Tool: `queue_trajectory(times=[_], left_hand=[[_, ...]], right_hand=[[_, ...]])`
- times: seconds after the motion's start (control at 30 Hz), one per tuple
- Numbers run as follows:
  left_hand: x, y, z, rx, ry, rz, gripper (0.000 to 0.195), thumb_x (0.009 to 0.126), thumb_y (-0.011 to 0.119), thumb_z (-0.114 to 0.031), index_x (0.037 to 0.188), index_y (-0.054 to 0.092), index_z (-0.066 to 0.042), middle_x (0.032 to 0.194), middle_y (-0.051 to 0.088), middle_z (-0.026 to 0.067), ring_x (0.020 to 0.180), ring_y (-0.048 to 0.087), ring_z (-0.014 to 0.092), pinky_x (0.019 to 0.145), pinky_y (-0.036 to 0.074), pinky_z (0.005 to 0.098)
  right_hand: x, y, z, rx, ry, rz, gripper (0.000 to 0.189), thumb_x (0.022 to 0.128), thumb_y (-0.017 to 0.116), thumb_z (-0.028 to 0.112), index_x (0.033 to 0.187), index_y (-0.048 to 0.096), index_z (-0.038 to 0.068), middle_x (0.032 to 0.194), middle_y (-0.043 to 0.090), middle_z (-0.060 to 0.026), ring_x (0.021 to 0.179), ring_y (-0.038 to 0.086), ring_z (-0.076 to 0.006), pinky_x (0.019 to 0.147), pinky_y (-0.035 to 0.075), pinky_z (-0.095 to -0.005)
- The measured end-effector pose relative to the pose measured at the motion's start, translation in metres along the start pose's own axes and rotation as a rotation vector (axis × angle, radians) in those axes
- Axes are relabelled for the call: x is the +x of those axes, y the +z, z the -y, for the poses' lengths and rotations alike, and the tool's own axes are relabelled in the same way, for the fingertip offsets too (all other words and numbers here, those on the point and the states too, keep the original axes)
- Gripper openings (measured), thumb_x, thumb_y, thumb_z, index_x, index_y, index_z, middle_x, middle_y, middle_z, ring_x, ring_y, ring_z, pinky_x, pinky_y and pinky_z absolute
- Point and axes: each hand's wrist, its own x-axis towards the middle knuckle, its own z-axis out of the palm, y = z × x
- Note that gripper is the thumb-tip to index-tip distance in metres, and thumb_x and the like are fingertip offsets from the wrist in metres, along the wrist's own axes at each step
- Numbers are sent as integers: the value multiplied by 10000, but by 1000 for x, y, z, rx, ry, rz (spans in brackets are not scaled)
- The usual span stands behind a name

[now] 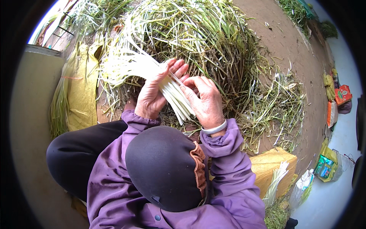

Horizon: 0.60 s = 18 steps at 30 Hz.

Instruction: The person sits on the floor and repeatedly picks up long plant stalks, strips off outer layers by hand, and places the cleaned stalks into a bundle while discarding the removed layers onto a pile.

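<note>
A bundle of pale white-green leafy stalks (175, 100) lies across my left hand (153, 94), palm up, with the thumb over it. Its cut ends point down and right, and its leaves fan out to the upper left. At the bundle's right edge, my right hand (206, 100) has its thumb and forefinger together on a thin stalk. Its other fingers are curled. Behind both hands rises a large heap of green and yellowing stalks (223, 48), with brown roots toward the near side.
Loose leaf scraps (274, 111) litter the brown floor (286, 51) at right. A yellow wrapped block (274, 160) stands near my right elbow, with a pale bunch (276, 183) against it. Left are a yellow sack (83, 94), a green bunch (60, 106) and a wall (37, 114).
</note>
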Motion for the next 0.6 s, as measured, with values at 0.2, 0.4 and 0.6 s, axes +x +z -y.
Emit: queue_trajectory(times=[0.2, 0.4, 0.6], left_hand=[[-2, -2, 1, 88, -16, 51, 510, 811, 628, -134, 1240, 390, 8, 1227, 480, 172, 1202, 416, 319, 1023, 349, 433], [-2, -1, 5, 34, 48, 37, 485, 809, 634, -145, 1218, 420, 3, 1223, 487, 164, 1202, 419, 317, 1026, 345, 430], [0, -2, 10, 36, 78, 64, 433, 814, 630, -156, 1181, 457, -6, 1205, 504, 154, 1203, 418, 321, 1021, 341, 477]], right_hand=[[1, 16, -8, 320, 138, 22, 88, 815, 616, 73, 865, 589, 6, 767, 568, -37, 657, 536, -92, 619, 446, -231], [3, 23, -13, 642, 248, -38, 89, 844, 599, 80, 893, 584, 7, 774, 582, 5, 710, 527, -52, 652, 447, -215], [-10, 8, -21, 758, 357, -85, 139, 867, 586, 119, 954, 575, 13, 883, 604, -4, 774, 516, -38, 692, 424, -184]])
